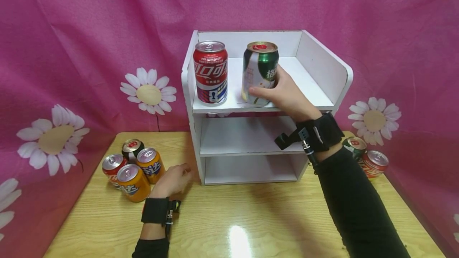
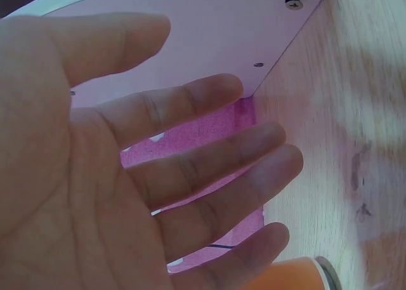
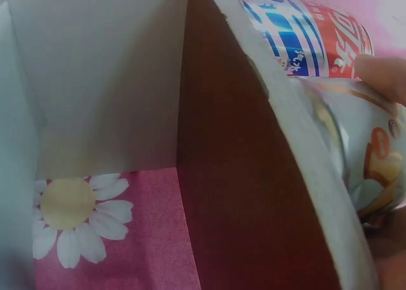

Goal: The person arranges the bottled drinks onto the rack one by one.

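My right hand point(image 1: 288, 92) grips a green-and-white drink can point(image 1: 259, 73), upright at the front of the top board of a white shelf unit point(image 1: 247, 154). The thumb lies across the can's front and the fingers go round its far right side, partly hidden. To its left a red cola can point(image 1: 210, 73) stands on the same board; in the right wrist view the cola can point(image 3: 317, 39) shows just beyond the held can point(image 3: 368, 144). My left hand point(image 1: 174, 180) is low over the table, beside the unit's left side. Its fingers point(image 2: 190, 169) are spread and hold nothing.
Left on the table stand two orange soda cans point(image 1: 134, 182), a red can point(image 1: 114, 166) and a dark can point(image 1: 132, 148). Behind my right forearm are a green can point(image 1: 356, 146) and a red can point(image 1: 374, 164). A pink flowered cloth point(image 1: 143, 23) hangs behind the unit.
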